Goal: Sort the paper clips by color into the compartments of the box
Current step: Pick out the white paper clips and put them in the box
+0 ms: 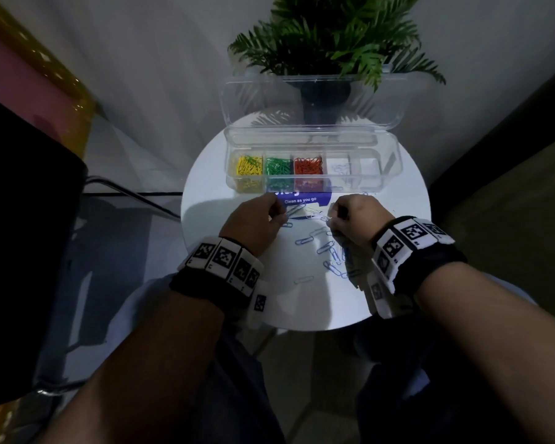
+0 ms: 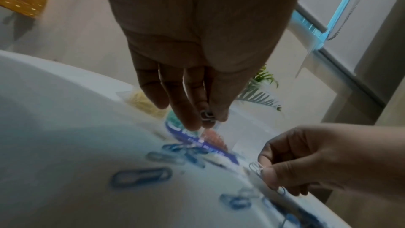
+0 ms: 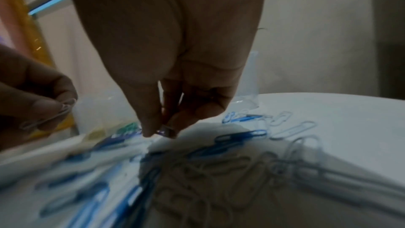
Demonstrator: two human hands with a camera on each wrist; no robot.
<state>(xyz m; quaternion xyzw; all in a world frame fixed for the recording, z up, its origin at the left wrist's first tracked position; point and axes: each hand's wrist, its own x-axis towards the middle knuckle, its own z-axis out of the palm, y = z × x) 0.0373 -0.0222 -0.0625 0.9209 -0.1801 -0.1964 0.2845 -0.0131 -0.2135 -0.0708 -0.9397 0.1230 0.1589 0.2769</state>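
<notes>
**Two hands, two clips, box just beyond**

A round white table fills the space in front of the seated person. Along its far side lies the clear box, lid open, long axis running left to right. Its compartments hold yellow, green and red clips from the left; the fourth holds a few pale ones, and the rightmost looks bare, though the dim light makes that hard to tell.

Loose blue and white paper clips lie scattered on the near half, mostly towards the right.

The left hand pinches a pale clip between thumb and fingertips. The right hand also pinches a clip, pale as far as I can judge.

Both hands sit just near of the box; the pale compartment lies far and right, closer to the right hand.
</notes>
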